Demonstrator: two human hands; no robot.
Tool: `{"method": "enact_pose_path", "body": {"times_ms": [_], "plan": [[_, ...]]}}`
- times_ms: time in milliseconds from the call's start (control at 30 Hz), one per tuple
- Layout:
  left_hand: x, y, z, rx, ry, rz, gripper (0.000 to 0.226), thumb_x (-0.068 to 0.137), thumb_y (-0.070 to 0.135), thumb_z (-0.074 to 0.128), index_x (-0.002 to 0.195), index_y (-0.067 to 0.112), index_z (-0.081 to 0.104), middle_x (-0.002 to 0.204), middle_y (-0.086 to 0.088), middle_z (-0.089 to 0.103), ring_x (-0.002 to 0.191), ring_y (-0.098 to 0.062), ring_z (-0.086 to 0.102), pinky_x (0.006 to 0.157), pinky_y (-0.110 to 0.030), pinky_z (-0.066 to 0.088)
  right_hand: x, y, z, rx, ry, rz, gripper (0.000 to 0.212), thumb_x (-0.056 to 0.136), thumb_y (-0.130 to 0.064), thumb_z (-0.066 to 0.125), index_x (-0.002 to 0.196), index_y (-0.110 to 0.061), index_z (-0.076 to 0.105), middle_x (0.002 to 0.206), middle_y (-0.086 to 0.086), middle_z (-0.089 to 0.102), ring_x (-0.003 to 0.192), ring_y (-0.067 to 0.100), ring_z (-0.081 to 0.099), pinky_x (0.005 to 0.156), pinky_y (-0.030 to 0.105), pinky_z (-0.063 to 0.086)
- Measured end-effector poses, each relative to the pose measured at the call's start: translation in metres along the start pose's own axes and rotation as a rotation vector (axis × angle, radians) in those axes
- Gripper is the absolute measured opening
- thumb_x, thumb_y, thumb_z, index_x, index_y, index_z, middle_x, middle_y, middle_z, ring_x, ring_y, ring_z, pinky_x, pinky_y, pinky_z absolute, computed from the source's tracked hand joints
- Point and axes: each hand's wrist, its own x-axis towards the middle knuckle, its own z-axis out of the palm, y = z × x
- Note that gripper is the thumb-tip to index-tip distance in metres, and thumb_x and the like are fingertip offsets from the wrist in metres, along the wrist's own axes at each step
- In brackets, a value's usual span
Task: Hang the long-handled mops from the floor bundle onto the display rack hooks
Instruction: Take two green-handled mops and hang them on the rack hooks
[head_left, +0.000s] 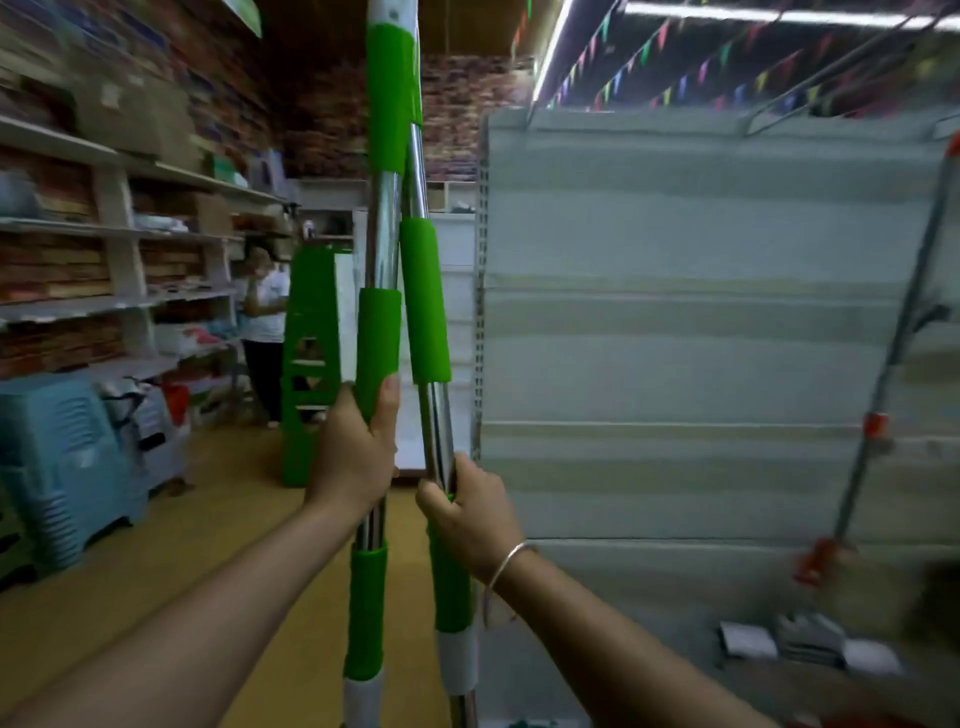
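Mop handles (383, 244) chrome with green grips; rack panel (675, 322) pale grey; bunting (675, 62) multicoloured.

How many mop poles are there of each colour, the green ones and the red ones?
Green-grip mop poles: 2, one in the left hand (left green pole), one in the right hand (right green pole).
Red-fitted mop poles: 1, the red pole by the grey display rack.
Total: 3
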Motion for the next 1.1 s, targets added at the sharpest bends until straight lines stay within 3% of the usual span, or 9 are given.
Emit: {"method": "enact_pose_path", "body": {"times_ms": [67, 167, 267, 433, 700, 867, 1100], "plan": [[-0.006, 0.014, 0.026, -0.06, -0.041, -0.006, 0.049, 0.073, 0.077, 0.028, 0.074, 0.03, 0.043, 0.05, 0.0, 0.047, 0.04, -0.007, 0.054, 0.037, -0.024, 0.044, -0.01, 0.006, -0.03, -0.014, 0.044, 0.029, 0.015, 0.078, -0.026, 0.054, 0.068, -0.028, 0.044, 0.06, -0.009, 0.051, 0.046, -0.001, 0.047, 0.046, 0.011, 0.041], [-0.014, 0.032, 0.062, -0.118, -0.104, -0.021, 0.045, 0.074, 0.077, 0.03, 0.075, 0.033, 0.042, 0.052, -0.003, 0.049, 0.042, -0.02, 0.056, 0.043, -0.046, 0.053, -0.026, 0.017, -0.071, 0.004, 0.127, 0.063, 0.014, 0.075, -0.024, 0.054, 0.066, -0.026, 0.043, 0.06, -0.007, 0.049, 0.05, 0.004, 0.046, 0.051, 0.021, 0.043], [-0.018, 0.054, 0.097, -0.129, -0.13, -0.019, 0.042, 0.077, 0.073, 0.029, 0.075, 0.033, 0.042, 0.054, -0.004, 0.051, 0.048, -0.027, 0.059, 0.05, -0.052, 0.054, -0.038, 0.028, -0.109, 0.013, 0.203, 0.098, 0.022, 0.074, -0.017, 0.055, 0.061, -0.027, 0.04, 0.054, -0.01, 0.044, 0.043, -0.002, 0.046, 0.045, 0.012, 0.039], [-0.026, 0.099, 0.152, -0.187, -0.193, 0.007, 0.04, 0.076, 0.07, 0.028, 0.076, 0.032, 0.042, 0.053, -0.002, 0.049, 0.048, -0.027, 0.061, 0.051, -0.051, 0.055, -0.045, 0.044, -0.165, 0.034, 0.317, 0.204, 0.014, 0.064, -0.025, 0.052, 0.057, -0.022, 0.041, 0.057, 0.0, 0.044, 0.055, 0.019, 0.046, 0.057, 0.046, 0.05], [-0.041, 0.148, 0.233, -0.224, -0.257, 0.02, 0.042, 0.075, 0.069, 0.028, 0.079, 0.029, 0.041, 0.054, -0.004, 0.049, 0.049, -0.031, 0.061, 0.048, -0.05, 0.054, -0.057, 0.091, -0.254, 0.146, 0.43, 0.316, 0.014, 0.075, -0.006, 0.051, 0.066, -0.013, 0.042, 0.064, 0.007, 0.045, 0.056, 0.02, 0.049, 0.047, 0.028, 0.052], [-0.051, 0.181, 0.286, -0.226, -0.252, 0.01, 0.042, 0.076, 0.067, 0.028, 0.079, 0.028, 0.041, 0.055, -0.004, 0.051, 0.049, -0.028, 0.061, 0.051, -0.049, 0.055, -0.055, 0.113, -0.314, 0.159, 0.513, 0.315, 0.016, 0.072, 0.003, 0.05, 0.068, -0.009, 0.039, 0.066, 0.011, 0.043, 0.051, 0.022, 0.049, 0.045, 0.03, 0.052], [-0.059, 0.222, 0.349, -0.274, -0.247, -0.006, 0.052, 0.072, 0.074, 0.027, 0.081, 0.025, 0.044, 0.059, -0.008, 0.055, 0.053, -0.028, 0.061, 0.055, -0.05, 0.055, -0.041, 0.127, -0.371, 0.183, 0.474, 0.31, 0.019, 0.069, 0.006, 0.049, 0.066, -0.01, 0.038, 0.058, 0.008, 0.041, 0.044, 0.019, 0.045, 0.044, 0.029, 0.049]]}}
